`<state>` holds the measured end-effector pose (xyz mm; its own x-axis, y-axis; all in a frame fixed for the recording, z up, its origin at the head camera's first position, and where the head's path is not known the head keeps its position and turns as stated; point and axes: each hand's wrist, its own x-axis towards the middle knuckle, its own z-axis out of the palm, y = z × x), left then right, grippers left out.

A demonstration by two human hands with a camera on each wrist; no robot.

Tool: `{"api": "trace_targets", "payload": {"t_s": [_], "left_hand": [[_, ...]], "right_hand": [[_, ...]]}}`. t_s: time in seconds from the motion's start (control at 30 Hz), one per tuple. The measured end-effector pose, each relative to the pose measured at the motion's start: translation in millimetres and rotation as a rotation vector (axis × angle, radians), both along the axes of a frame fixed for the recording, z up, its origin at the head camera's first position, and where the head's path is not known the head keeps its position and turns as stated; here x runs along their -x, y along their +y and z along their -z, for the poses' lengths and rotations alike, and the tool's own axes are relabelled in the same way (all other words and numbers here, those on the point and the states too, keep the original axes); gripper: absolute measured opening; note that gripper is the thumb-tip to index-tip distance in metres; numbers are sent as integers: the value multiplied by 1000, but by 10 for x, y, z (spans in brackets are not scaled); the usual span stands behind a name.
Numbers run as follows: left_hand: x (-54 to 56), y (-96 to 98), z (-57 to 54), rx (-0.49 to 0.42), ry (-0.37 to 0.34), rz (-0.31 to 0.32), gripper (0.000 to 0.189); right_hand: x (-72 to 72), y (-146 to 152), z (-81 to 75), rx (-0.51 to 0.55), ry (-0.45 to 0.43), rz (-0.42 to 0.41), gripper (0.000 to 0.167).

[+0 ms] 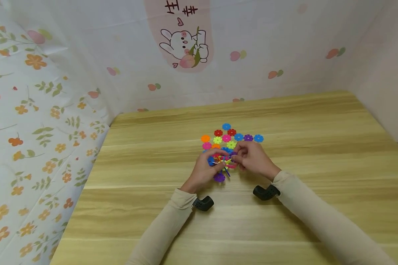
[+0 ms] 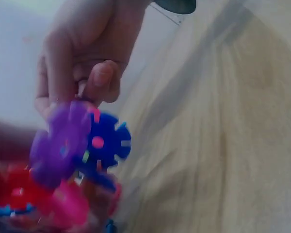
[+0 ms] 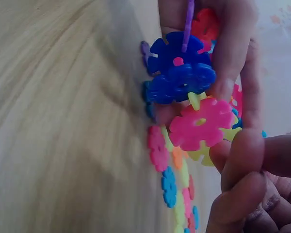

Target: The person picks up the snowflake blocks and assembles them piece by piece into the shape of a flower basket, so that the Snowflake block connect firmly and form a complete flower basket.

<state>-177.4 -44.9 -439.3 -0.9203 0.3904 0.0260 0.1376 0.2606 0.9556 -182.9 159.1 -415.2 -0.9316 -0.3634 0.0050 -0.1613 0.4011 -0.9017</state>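
Observation:
Above the table, my left hand (image 1: 205,168) grips a cluster of interlocked plastic flower discs (image 1: 224,164) in yellow, pink, blue and purple. A purple disc (image 1: 219,177) hangs at the cluster's near side. The right hand (image 1: 254,158) meets the cluster from the right, its thumb and fingers pinching at the edge. In the right wrist view those fingers (image 3: 242,160) are beside a yellow disc (image 3: 202,156), partly behind a pink disc (image 3: 201,124). Two dark blue discs (image 3: 182,82) stick out higher up. Which disc the right fingers pinch, I cannot tell.
Loose flower discs in several colours lie flat just beyond the hands, including an orange one (image 1: 205,138) and a blue one (image 1: 258,138). The wooden table (image 1: 146,154) meets a printed cloth (image 1: 252,44) behind. Black wrist cameras (image 1: 203,203) hang under both sleeves.

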Motion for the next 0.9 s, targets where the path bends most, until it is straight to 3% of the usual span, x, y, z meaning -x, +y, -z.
{"api": "trace_targets", "payload": {"t_s": [0.2, 0.33, 0.57, 0.73, 0.8, 0.9], "left_hand": [[43, -55, -30, -85, -67, 154, 32], [44, -73, -44, -87, -85, 196, 31], [21, -93, -13, -79, -110, 179, 29], [1, -128, -5, -59, -119, 146, 27], [-6, -144, -13, -57, -127, 131, 28], [-9, -173, -18, -52, -133, 109, 28]], "right_hand": [[-28, 32, -6, 2, 38, -8, 4], [-61, 6, 4, 9, 43, -38, 4], [-83, -22, -35, 37, 6, -88, 9], [-20, 45, -55, -27, -10, -158, 11], [35, 117, -65, -70, -9, -156, 16], [152, 267, -76, -160, 14, -86, 21]]}}
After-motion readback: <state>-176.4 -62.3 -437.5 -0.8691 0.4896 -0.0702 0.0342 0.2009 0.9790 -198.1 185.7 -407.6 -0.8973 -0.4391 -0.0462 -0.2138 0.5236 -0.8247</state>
